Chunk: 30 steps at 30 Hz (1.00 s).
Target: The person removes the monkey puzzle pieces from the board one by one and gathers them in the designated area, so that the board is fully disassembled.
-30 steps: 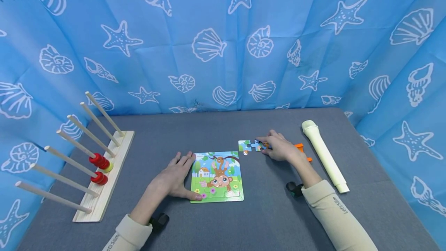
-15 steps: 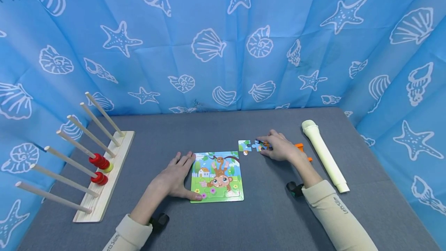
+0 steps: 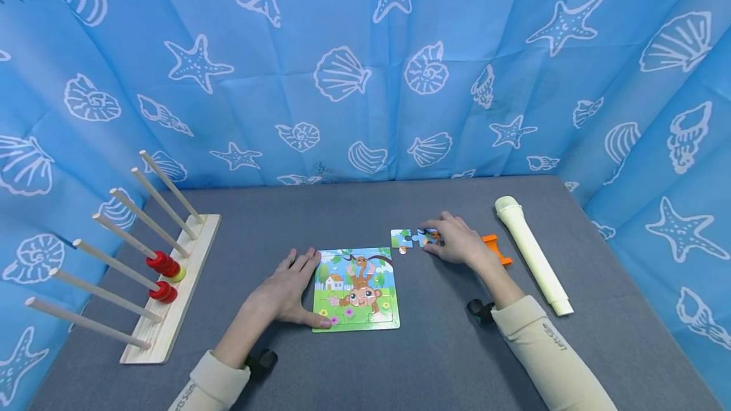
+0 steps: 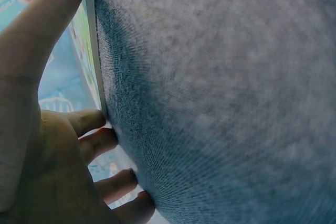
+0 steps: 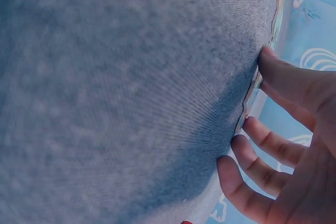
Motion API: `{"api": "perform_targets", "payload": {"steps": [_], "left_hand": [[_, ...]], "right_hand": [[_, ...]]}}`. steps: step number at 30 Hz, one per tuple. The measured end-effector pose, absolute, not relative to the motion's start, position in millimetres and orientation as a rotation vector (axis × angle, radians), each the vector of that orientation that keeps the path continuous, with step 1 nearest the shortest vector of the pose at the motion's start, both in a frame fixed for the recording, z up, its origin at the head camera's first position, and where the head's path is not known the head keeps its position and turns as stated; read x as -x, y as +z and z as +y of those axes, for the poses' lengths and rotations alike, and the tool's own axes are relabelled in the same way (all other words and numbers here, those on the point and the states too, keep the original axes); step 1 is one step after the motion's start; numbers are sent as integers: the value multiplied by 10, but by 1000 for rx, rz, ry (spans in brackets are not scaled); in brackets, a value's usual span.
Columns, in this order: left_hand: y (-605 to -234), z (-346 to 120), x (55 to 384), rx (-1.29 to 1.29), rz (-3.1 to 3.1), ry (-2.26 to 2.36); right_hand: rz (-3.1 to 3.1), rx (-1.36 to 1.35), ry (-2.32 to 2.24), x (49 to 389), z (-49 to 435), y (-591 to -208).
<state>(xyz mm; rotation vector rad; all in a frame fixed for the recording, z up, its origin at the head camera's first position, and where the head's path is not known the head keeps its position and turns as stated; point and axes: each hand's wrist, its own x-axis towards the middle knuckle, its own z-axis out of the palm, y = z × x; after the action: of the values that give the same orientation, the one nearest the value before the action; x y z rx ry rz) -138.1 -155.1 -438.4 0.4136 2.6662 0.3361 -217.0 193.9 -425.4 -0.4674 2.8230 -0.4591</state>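
A square monkey jigsaw puzzle (image 3: pixel 354 290) lies on the grey table in the head view. My left hand (image 3: pixel 285 290) rests at its left side, fingers stretched along the edge and thumb on the lower left corner. Off the puzzle's upper right corner lie loose pieces: a blue-green puzzle piece (image 3: pixel 401 238) and, just right of it, a second puzzle piece (image 3: pixel 425 236) with part of a monkey picture. My right hand (image 3: pixel 459 243) holds this second piece between thumb and index finger. In the right wrist view the thumb (image 5: pixel 286 77) touches the thin piece at the table; the other fingers are loosely bent.
On the left stands a wooden peg rack (image 3: pixel 188 284) carrying red rings (image 3: pixel 162 265) and a yellow-green one. An orange plastic part (image 3: pixel 498 250) lies just right of my right hand, beside a cream toy microphone (image 3: pixel 533 255). A blue shell-print curtain (image 3: pixel 365 81) hangs behind the table.
My right hand has shifted very slightly, and more of the orange part shows beside it. The piece it holds is turned a little. My left hand and the puzzle stay put.
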Motion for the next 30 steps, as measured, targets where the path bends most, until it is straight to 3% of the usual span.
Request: {"api": "perform_targets", "payload": {"steps": [14,30], "left_hand": [[-4376,-1558,1371,-401,2650,344],[-4374,-1554,1371,-395,2651,335]], "right_hand": [[2844,427,-467,2130,1907,-4225],[2829,558,-627,1961,1612,-4117]]}}
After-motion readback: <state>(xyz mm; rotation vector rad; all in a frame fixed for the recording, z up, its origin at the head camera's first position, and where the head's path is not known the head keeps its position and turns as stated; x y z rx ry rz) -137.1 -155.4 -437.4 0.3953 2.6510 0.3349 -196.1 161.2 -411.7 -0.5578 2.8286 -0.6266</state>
